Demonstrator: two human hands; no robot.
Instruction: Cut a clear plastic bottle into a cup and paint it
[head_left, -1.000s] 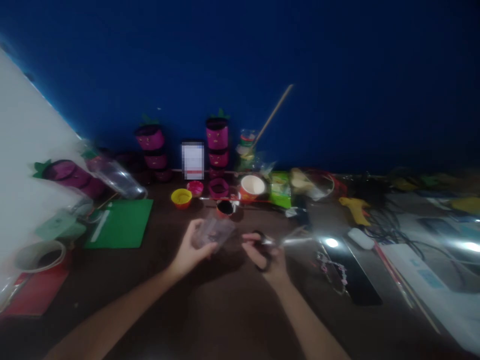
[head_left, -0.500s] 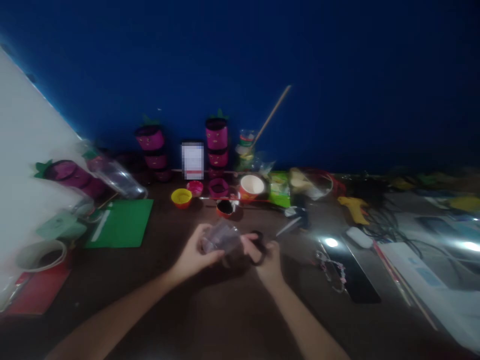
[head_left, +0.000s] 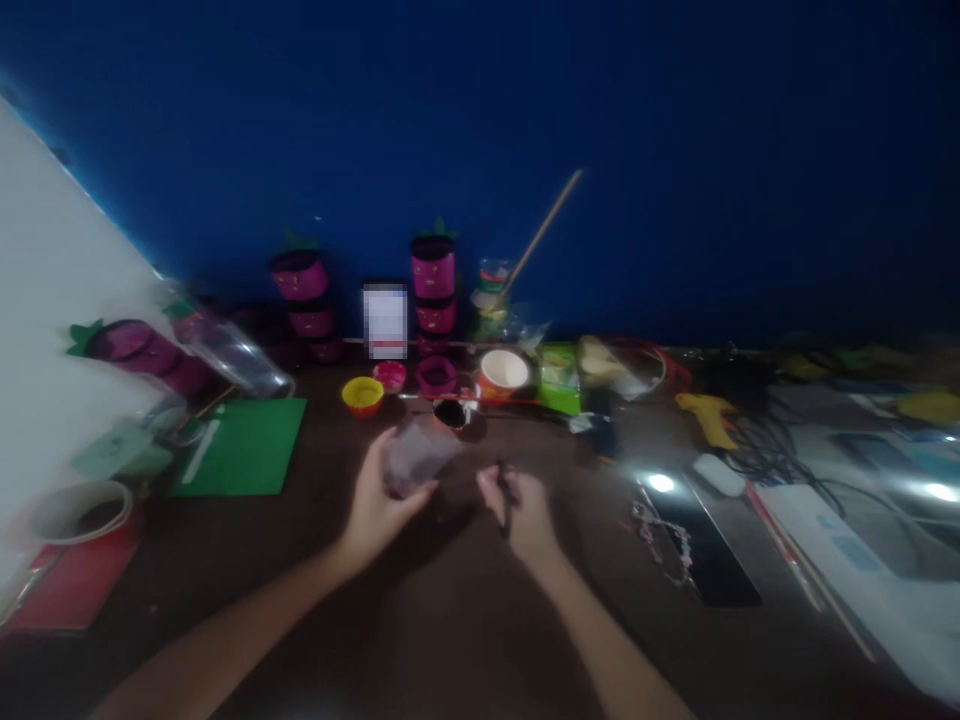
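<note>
My left hand [head_left: 375, 500] is closed on a clear plastic bottle piece [head_left: 420, 455], its thumb along the near side and its fingers behind it. Motion blurs the piece's outline. To the right, my right hand [head_left: 529, 515] is wrapped around a pair of scissors [head_left: 506, 497]. Only their dark handle shows, and I cannot make out the blades. A gap separates the two hands, both above the dark table. Just beyond the plastic piece stands a small orange cup [head_left: 450, 415] with dark contents.
Purple segmented figures [head_left: 433, 270] with green tops stand at the back. A yellow cup [head_left: 363, 395] and a white-lined tub [head_left: 504, 372] are nearer. A green sheet [head_left: 244, 447] lies left. Rightward are a dark phone-like slab [head_left: 709, 545], a yellow glue gun [head_left: 707, 418] and cables.
The scissors have turned, so their blades no longer show pointing up and right. My left hand has moved slightly left with the plastic piece and tilted it.
</note>
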